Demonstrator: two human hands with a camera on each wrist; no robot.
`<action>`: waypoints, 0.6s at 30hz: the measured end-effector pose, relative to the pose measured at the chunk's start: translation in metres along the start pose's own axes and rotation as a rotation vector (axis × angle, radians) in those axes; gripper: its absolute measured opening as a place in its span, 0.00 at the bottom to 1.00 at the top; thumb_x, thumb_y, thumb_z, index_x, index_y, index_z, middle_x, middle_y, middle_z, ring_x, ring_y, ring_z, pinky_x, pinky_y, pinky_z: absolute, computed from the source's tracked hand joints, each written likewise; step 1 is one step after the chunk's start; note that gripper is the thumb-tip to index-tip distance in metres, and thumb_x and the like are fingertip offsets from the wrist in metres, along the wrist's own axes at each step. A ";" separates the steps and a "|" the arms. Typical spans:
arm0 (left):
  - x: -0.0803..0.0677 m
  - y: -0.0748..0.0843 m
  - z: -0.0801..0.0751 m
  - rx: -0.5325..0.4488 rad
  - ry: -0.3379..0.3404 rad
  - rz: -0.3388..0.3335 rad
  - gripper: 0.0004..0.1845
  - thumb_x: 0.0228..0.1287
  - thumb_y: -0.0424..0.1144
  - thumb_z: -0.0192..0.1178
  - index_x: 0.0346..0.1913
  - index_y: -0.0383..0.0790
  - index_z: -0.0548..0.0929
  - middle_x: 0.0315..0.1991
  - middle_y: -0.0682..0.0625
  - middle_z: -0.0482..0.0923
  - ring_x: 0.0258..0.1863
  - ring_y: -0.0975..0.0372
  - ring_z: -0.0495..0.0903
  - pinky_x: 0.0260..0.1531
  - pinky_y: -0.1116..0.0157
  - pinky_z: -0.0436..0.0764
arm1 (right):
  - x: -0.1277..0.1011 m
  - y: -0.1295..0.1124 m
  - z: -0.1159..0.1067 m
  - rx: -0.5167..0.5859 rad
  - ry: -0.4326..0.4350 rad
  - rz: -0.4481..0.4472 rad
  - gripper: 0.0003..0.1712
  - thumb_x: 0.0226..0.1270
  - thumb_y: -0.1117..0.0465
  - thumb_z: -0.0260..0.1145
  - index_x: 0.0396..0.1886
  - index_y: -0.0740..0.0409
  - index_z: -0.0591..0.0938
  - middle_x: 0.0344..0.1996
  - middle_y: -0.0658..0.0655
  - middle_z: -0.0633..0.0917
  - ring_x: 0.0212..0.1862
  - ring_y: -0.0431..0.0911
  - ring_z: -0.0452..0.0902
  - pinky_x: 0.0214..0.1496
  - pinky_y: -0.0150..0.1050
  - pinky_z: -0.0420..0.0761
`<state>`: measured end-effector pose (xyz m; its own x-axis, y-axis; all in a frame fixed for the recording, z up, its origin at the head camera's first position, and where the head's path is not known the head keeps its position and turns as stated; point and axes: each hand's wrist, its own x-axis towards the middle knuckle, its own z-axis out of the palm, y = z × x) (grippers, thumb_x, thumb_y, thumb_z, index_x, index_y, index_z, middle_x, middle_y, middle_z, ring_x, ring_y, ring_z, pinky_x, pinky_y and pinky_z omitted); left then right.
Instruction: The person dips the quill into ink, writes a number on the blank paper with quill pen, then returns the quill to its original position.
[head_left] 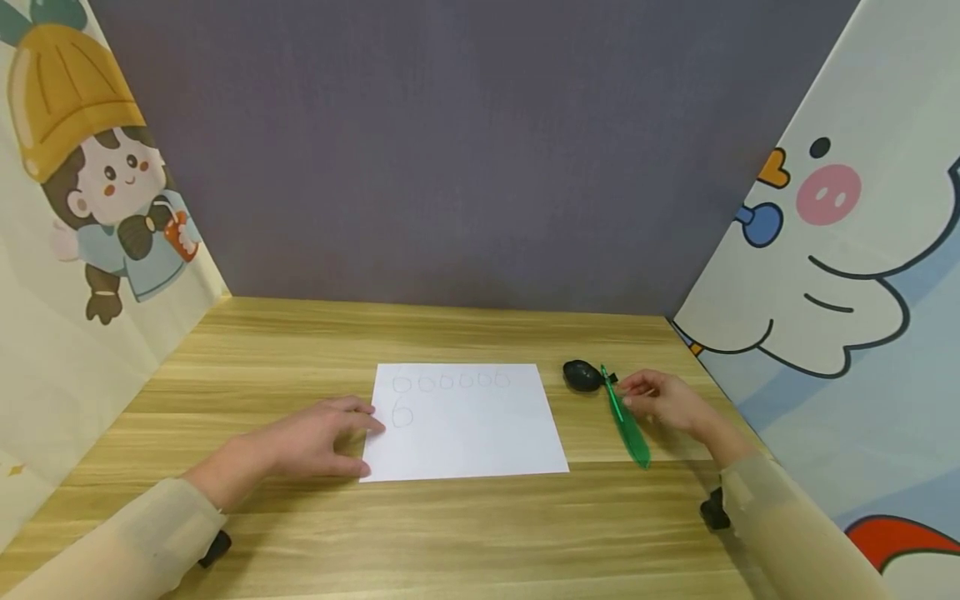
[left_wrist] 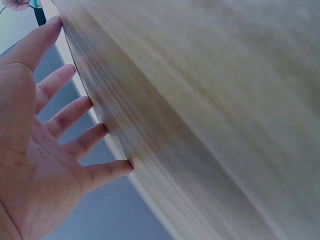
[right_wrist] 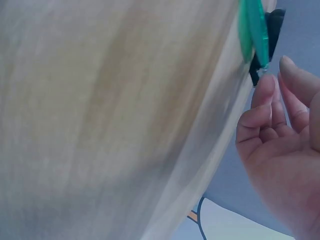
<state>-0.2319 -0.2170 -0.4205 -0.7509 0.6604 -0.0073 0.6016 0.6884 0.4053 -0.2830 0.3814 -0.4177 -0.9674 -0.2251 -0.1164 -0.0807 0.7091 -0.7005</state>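
A white sheet of paper (head_left: 465, 433) lies on the table with a row of several small pencil-like circles and a larger figure like a 6 below them. My left hand (head_left: 326, 437) rests at its left edge, fingers spread, fingertips on the paper; the left wrist view shows the palm side of this hand (left_wrist: 60, 135). To the right of the sheet is a green feather-shaped pen (head_left: 626, 425) beside a rounded black object (head_left: 582, 376). My right hand (head_left: 663, 402) is close to the pen's right side, fingers loosely bent. Between thumb and fingers of the right hand (right_wrist: 285, 115) a gap shows.
The wooden table (head_left: 465, 542) ends at a dark grey back panel (head_left: 465, 158). Cartoon-printed walls stand on the left (head_left: 67, 375) and right (head_left: 892, 350), the right one near my right forearm.
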 end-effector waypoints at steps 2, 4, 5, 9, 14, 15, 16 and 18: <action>0.000 -0.001 0.000 0.003 0.005 0.002 0.32 0.66 0.58 0.77 0.69 0.49 0.86 0.73 0.39 0.77 0.72 0.39 0.78 0.72 0.36 0.78 | -0.002 -0.003 -0.002 -0.006 0.010 -0.001 0.24 0.84 0.58 0.67 0.70 0.67 0.79 0.56 0.66 0.84 0.50 0.50 0.81 0.42 0.41 0.86; 0.000 -0.002 0.000 0.009 0.009 0.003 0.32 0.66 0.56 0.78 0.68 0.49 0.86 0.72 0.40 0.77 0.70 0.42 0.79 0.71 0.38 0.79 | -0.003 -0.007 -0.003 -0.014 0.020 -0.011 0.24 0.84 0.57 0.67 0.70 0.66 0.79 0.56 0.65 0.84 0.51 0.50 0.82 0.44 0.42 0.87; 0.001 -0.001 0.000 0.011 0.010 0.003 0.32 0.65 0.57 0.78 0.68 0.49 0.86 0.72 0.41 0.77 0.70 0.43 0.79 0.71 0.38 0.80 | -0.003 -0.009 -0.003 -0.019 0.027 -0.018 0.24 0.84 0.57 0.67 0.70 0.66 0.79 0.56 0.65 0.84 0.51 0.49 0.82 0.45 0.43 0.87; 0.000 0.001 -0.002 -0.002 0.004 -0.014 0.34 0.65 0.59 0.78 0.69 0.49 0.84 0.71 0.44 0.77 0.69 0.46 0.80 0.70 0.40 0.81 | -0.005 -0.018 -0.003 -0.025 0.054 -0.047 0.24 0.84 0.56 0.67 0.69 0.65 0.80 0.55 0.64 0.85 0.51 0.49 0.83 0.48 0.44 0.87; -0.004 0.003 -0.006 -0.046 0.017 -0.062 0.37 0.69 0.60 0.74 0.72 0.43 0.80 0.73 0.41 0.74 0.69 0.46 0.80 0.71 0.40 0.80 | -0.010 -0.036 -0.001 -0.027 0.089 -0.077 0.23 0.85 0.53 0.67 0.68 0.63 0.81 0.56 0.63 0.85 0.50 0.50 0.83 0.49 0.44 0.85; -0.004 0.003 -0.006 -0.045 0.029 -0.067 0.37 0.71 0.59 0.73 0.74 0.41 0.79 0.73 0.40 0.73 0.69 0.46 0.80 0.71 0.40 0.81 | -0.012 -0.042 0.001 -0.034 0.095 -0.083 0.23 0.85 0.52 0.66 0.68 0.62 0.81 0.56 0.62 0.85 0.49 0.50 0.83 0.48 0.43 0.85; -0.005 0.003 -0.008 -0.039 0.048 -0.069 0.37 0.73 0.58 0.72 0.75 0.39 0.78 0.73 0.39 0.73 0.69 0.45 0.80 0.70 0.40 0.81 | -0.013 -0.047 0.003 -0.051 0.105 -0.092 0.23 0.85 0.50 0.66 0.67 0.61 0.82 0.56 0.62 0.86 0.49 0.49 0.83 0.48 0.42 0.85; -0.004 0.004 -0.010 -0.007 0.100 -0.061 0.39 0.75 0.56 0.70 0.78 0.36 0.75 0.74 0.37 0.73 0.69 0.43 0.81 0.70 0.40 0.82 | -0.015 -0.060 0.009 -0.097 0.120 -0.119 0.24 0.86 0.48 0.64 0.68 0.59 0.82 0.55 0.60 0.87 0.50 0.48 0.83 0.47 0.40 0.84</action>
<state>-0.2292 -0.2199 -0.4094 -0.8097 0.5838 0.0590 0.5522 0.7241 0.4133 -0.2613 0.3363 -0.3803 -0.9708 -0.2339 0.0527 -0.2137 0.7444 -0.6326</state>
